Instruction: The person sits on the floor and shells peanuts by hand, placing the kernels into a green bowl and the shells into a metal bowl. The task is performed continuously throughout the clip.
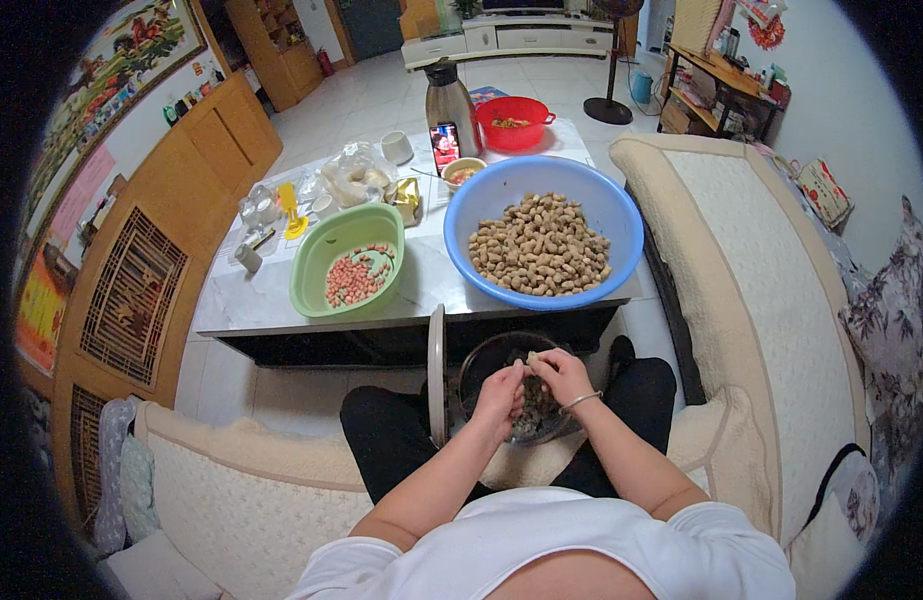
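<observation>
My left hand (502,396) and my right hand (560,381) meet over a round bin (476,360) between my knees, which has peanut shells (532,420) in it. A peanut in its shell (534,358) is pinched between my right thumb and fingers. The fingers of my left hand are curled close beside it; whether they hold a piece is hidden. On the coffee table ahead, a large blue basin (461,247) holds a heap of unshelled peanuts (540,244). To its left, a light green basin (307,262) contains shelled pink peanut kernels (352,281).
A steel vacuum jug (450,97), a propped phone (445,146), a red colander (514,135), a small bowl (463,172) and plastic bags (356,176) crowd the table's far side. The bin's raised lid (436,375) stands left of my hands. A padded sofa (754,262) runs along the right.
</observation>
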{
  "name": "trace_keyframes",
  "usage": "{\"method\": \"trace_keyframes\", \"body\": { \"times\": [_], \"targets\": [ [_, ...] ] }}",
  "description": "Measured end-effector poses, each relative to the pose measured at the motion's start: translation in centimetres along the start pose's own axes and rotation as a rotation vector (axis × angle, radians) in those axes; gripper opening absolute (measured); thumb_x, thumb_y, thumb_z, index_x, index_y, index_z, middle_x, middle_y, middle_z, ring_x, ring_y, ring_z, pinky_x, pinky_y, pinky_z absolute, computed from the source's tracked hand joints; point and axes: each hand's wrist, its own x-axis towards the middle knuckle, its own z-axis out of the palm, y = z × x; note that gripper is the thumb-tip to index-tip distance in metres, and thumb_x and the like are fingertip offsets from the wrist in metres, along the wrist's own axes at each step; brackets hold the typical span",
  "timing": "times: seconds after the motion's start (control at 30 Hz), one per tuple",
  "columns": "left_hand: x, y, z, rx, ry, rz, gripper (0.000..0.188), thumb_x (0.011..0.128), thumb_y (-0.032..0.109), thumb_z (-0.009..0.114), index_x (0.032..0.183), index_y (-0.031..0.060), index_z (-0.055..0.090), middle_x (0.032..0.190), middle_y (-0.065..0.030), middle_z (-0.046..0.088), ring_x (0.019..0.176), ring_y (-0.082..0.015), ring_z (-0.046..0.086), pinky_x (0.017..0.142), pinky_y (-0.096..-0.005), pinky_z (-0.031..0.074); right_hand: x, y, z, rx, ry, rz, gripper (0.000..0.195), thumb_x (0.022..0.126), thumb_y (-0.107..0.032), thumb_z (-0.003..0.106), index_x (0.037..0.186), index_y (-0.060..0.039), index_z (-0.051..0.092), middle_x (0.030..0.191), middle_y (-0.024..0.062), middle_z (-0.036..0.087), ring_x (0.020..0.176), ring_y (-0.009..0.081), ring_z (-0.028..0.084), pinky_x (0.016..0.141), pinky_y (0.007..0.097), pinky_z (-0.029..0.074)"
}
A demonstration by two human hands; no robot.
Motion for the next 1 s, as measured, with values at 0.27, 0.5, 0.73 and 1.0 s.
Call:
{"method": "trace_keyframes", "body": {
  "times": [0.27, 0.5, 0.73, 1.0],
  "targets": [
    [0.7, -0.2, 0.5, 0.048, -0.093, -0.043, 0.030, 0.094, 0.040, 0.042, 0.084, 0.0135, 0.050, 0.060, 0.0058, 0.038, 0.049, -0.0057, 0.033, 0.043, -0.0203, 0.025, -0.7, 0.4, 0.6, -0.279, 0.011, -0.234, 0.016, 0.085, -0.015, 0.059, 0.089, 0.0003, 0.061, 0.074, 0.0055, 0.057, 0.047, 0.0103, 0.052, 0.045, 0.0239, 0.042],
    [-0.6, 1.3, 1.1, 0.088, -0.148, 0.084, 0.034, 0.095, 0.040, 0.040, 0.111, 0.0126, 0.053, 0.059, 0.0064, 0.037, 0.048, -0.0039, 0.031, 0.042, -0.0195, 0.022, -0.4, -1.4, 0.0, 0.146, -0.101, 0.081, 0.014, 0.086, -0.015, 0.059, 0.085, -0.0019, 0.062, 0.063, -0.0002, 0.057, 0.046, 0.0057, 0.046, 0.040, 0.0202, 0.033],
    [0.0, 1.0, 2.2, 0.146, -0.040, 0.277, 0.032, 0.095, 0.035, 0.040, 0.105, 0.0095, 0.057, 0.060, 0.0067, 0.040, 0.047, -0.0031, 0.031, 0.041, -0.0201, 0.022, -0.6, -2.4, 0.5, 0.458, -0.042, 0.314, 0.017, 0.087, -0.020, 0.059, 0.080, -0.0042, 0.061, 0.061, -0.0023, 0.053, 0.044, 0.0043, 0.042, 0.038, 0.0188, 0.028],
    [2.6, -0.8, 2.0, 0.174, 0.027, 0.479, 0.029, 0.095, 0.030, 0.043, 0.102, 0.0062, 0.057, 0.069, 0.0049, 0.050, 0.054, -0.0030, 0.039, 0.046, -0.0191, 0.028, -0.5, -2.4, 0.6, 0.521, 0.019, 0.336, 0.021, 0.087, -0.023, 0.059, 0.078, -0.0041, 0.060, 0.058, -0.0029, 0.050, 0.043, 0.0053, 0.041, 0.037, 0.0202, 0.028]
  ]
}}
